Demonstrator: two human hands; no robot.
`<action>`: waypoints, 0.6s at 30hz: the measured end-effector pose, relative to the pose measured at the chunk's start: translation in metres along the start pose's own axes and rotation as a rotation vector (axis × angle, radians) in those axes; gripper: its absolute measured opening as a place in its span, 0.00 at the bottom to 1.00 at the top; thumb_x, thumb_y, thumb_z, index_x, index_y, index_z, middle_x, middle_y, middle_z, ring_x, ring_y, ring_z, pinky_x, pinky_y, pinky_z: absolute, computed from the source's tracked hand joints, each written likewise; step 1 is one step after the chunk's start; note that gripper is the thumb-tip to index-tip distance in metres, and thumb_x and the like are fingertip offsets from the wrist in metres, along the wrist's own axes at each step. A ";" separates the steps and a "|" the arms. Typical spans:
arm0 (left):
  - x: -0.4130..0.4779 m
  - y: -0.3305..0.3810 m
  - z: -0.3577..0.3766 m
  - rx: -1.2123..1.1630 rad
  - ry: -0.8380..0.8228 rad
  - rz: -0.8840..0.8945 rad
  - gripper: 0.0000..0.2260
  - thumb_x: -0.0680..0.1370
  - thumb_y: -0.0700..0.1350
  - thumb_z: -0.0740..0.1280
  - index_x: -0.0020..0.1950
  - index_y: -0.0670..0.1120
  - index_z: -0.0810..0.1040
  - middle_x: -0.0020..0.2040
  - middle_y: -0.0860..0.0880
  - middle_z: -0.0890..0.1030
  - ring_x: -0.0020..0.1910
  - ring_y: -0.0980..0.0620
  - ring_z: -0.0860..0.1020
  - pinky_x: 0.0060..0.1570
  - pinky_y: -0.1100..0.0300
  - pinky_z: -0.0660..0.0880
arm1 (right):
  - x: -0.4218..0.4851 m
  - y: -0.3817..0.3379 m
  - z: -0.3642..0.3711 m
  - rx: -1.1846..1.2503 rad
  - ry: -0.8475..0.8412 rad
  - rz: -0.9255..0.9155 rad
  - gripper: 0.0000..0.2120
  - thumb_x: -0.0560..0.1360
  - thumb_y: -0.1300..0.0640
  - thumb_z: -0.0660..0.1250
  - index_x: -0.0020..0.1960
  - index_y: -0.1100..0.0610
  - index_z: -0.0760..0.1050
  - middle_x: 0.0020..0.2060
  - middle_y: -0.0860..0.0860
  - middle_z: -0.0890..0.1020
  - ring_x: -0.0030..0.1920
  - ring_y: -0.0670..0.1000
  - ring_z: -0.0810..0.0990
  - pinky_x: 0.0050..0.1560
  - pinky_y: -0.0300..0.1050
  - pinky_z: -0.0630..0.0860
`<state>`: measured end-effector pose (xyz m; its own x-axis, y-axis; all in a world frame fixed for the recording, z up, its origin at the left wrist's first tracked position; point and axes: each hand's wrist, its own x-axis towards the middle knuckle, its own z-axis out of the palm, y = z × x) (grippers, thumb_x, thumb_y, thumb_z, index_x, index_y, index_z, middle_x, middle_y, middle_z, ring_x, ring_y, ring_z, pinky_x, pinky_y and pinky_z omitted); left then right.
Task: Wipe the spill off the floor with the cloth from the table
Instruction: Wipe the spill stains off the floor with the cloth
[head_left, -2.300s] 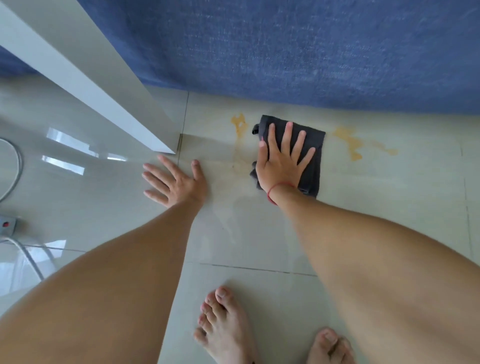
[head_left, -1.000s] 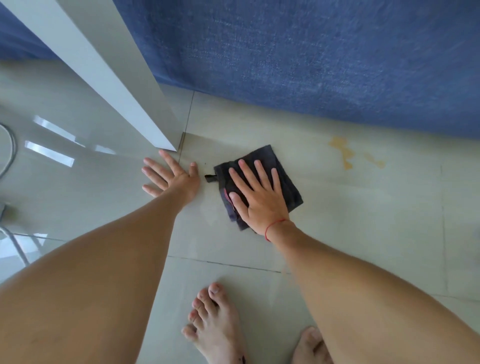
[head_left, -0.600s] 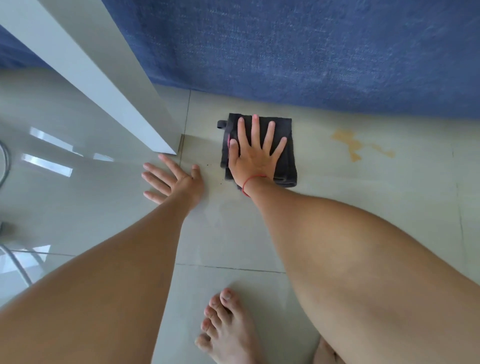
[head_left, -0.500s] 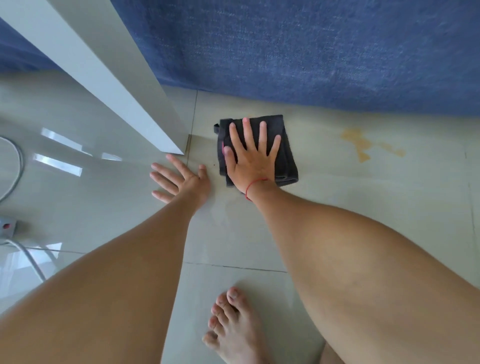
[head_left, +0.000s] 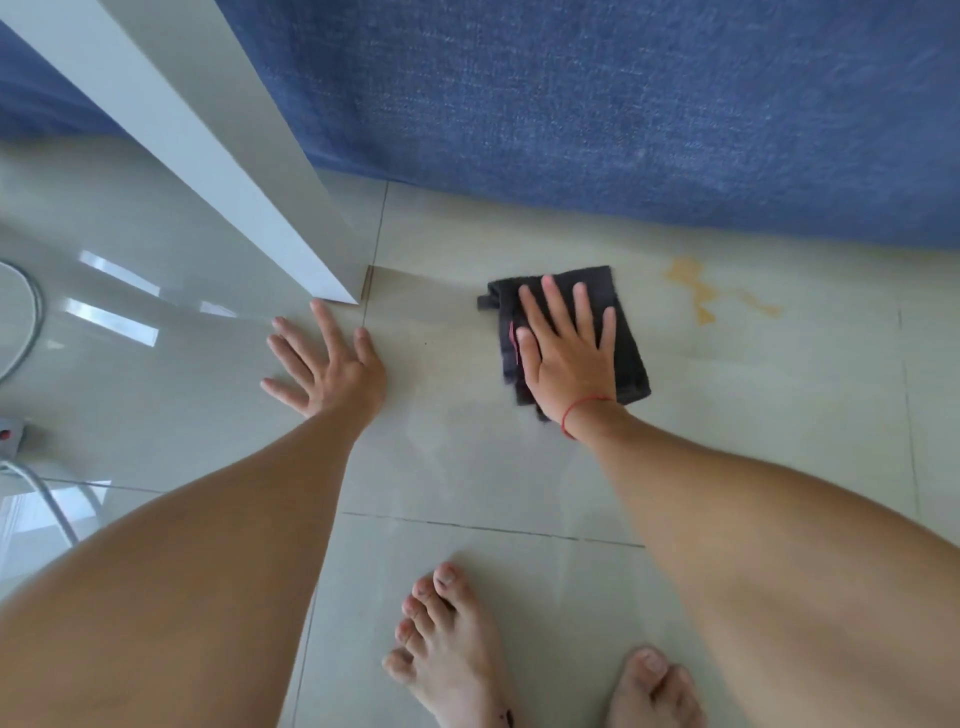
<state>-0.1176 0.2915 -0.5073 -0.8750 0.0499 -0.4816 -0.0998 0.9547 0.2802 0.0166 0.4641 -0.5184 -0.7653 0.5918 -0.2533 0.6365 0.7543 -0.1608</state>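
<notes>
A deep blue woven fabric (head_left: 623, 104) fills the far side of the view and meets the pale glossy tiled floor (head_left: 467, 467), which carries everything else. A white panel (head_left: 171, 135) runs diagonally down from the upper left and ends in a pointed corner on the floor just beyond the left hand. Two bare forearms reach forward from the near edge, with two bare feet (head_left: 452, 644) on the tiles between them. The dark grey cloth (head_left: 628, 353), folded to a rough square, lies flat on the floor ahead of the right arm; no label or writing on it can be read. The right hand (head_left: 566, 358) presses it down with fingers spread, palm flat, not gripping; a thin red string circles that wrist. The left hand (head_left: 327, 364) rests open on bare tile, fingers splayed, empty. The yellowish spill (head_left: 696, 291) stains the floor near the blue fabric, to the right of the cloth and apart from it. A grey cable (head_left: 31, 317) curves at the left edge.
</notes>
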 end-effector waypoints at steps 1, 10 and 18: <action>0.002 -0.001 0.001 -0.007 -0.011 0.003 0.26 0.81 0.58 0.44 0.78 0.60 0.37 0.78 0.48 0.32 0.77 0.49 0.32 0.71 0.40 0.31 | 0.006 -0.007 0.000 0.017 0.005 0.053 0.24 0.82 0.45 0.45 0.77 0.42 0.47 0.78 0.44 0.47 0.78 0.55 0.43 0.74 0.62 0.39; 0.003 -0.001 -0.002 -0.005 -0.051 0.003 0.26 0.82 0.55 0.44 0.78 0.59 0.36 0.78 0.47 0.31 0.77 0.49 0.31 0.71 0.40 0.31 | 0.013 -0.105 0.013 0.064 0.002 -0.123 0.25 0.81 0.43 0.48 0.77 0.44 0.52 0.79 0.48 0.49 0.78 0.60 0.44 0.72 0.67 0.38; 0.003 -0.004 -0.012 -0.009 -0.122 -0.001 0.26 0.82 0.55 0.44 0.78 0.60 0.37 0.78 0.48 0.32 0.77 0.50 0.32 0.72 0.41 0.32 | -0.016 -0.027 0.010 -0.018 0.001 -0.322 0.24 0.80 0.45 0.49 0.74 0.44 0.62 0.76 0.44 0.62 0.76 0.54 0.59 0.74 0.56 0.45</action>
<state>-0.1257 0.2844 -0.5000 -0.8110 0.0848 -0.5789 -0.1055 0.9520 0.2872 0.0128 0.4310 -0.5190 -0.9272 0.3222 -0.1912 0.3599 0.9077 -0.2157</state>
